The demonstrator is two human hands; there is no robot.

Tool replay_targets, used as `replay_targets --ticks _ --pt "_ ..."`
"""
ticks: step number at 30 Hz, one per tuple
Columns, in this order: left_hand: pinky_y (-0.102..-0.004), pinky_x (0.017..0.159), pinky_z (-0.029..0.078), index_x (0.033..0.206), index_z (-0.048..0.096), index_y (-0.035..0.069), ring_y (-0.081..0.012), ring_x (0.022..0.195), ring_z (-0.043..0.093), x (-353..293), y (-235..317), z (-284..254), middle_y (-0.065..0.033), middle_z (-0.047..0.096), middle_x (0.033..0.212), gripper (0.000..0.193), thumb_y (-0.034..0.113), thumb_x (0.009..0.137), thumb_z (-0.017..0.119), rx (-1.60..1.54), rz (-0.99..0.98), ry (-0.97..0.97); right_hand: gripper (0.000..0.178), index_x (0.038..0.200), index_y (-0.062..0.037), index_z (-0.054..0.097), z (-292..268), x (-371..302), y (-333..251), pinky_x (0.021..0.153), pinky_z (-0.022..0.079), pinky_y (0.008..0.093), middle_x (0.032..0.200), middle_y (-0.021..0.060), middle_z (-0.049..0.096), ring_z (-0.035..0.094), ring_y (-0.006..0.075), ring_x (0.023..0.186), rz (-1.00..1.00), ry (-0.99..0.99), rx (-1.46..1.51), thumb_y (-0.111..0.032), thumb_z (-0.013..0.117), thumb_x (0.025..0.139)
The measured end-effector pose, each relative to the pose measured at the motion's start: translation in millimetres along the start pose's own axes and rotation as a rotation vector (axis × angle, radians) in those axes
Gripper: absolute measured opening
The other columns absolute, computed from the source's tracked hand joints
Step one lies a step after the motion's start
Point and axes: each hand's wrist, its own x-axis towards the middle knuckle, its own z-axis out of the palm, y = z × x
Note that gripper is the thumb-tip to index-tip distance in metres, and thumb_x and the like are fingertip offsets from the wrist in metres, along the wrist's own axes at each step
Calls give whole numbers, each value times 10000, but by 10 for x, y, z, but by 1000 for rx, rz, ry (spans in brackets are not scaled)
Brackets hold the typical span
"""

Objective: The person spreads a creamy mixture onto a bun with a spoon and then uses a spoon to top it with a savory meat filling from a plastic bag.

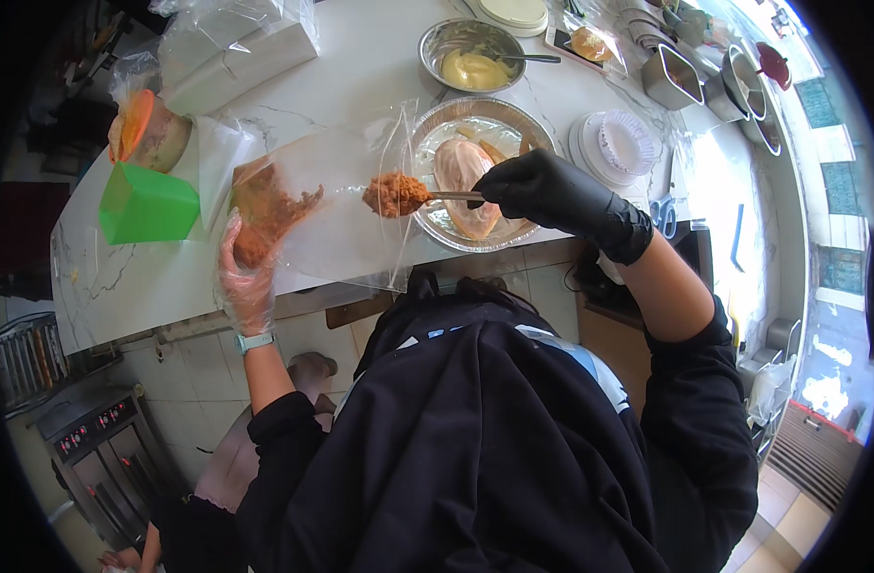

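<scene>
My left hand, in a clear plastic glove, grips a clear plastic bag by its filled end. Reddish-brown shredded filling, like meat floss, lies inside the bag. Gloved in black, my right hand is closed on the handle of a spoon. A heap of the same floss covers the spoon's bowl, at the bag's mouth. Under and beyond the spoon stands a round foil pan. In it sits a piece of bread coated with pale cream, with sticks beside it.
A metal bowl with yellow cream and a utensil stands behind the pan. Right of it are white paper cups, metal containers and blue-handled scissors. A green container and white boxes stand left. Another person is lower left.
</scene>
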Motion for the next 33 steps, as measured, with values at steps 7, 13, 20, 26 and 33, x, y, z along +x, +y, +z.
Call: replay_targets --ticks 7,13,20,26,33 --pt "-334 1022 275 1209 445 3 -205 1167 417 -15 -47 5 -107 480 1227 582 80 701 719 -10 -17 -1 242 1022 -20 629 -81 -65 110 616 448 201 773 10 614 532 42 661 50 -24 -69 -117 545 817" --pt "-341 1022 280 1207 449 6 -210 1167 423 -25 -6 3 -112 480 1234 574 78 705 717 -4 -22 0 201 966 -44 655 -104 -264 -43 594 429 242 693 40 606 491 81 587 123 86 8 -142 560 819" --pt "-326 1019 281 1208 450 2 -196 1170 418 2 -6 64 -104 475 1242 574 80 707 720 -20 -55 -21 224 971 -28 648 -296 -548 74 596 436 240 693 46 609 515 79 599 188 185 11 -187 555 844" --pt "-327 1024 268 1204 453 -1 -195 1168 414 -22 -39 47 -101 472 1248 561 60 709 710 -27 -87 2 234 1026 25 596 -625 -888 410 472 404 187 767 49 570 468 53 551 20 245 -86 11 529 802" --pt "-336 1027 260 1198 451 -7 -211 1172 410 -3 -138 32 -108 463 1260 555 51 708 704 27 2 -38 223 973 -25 651 -1009 -1431 645 472 399 212 624 17 533 437 51 498 261 500 4 -160 523 850"
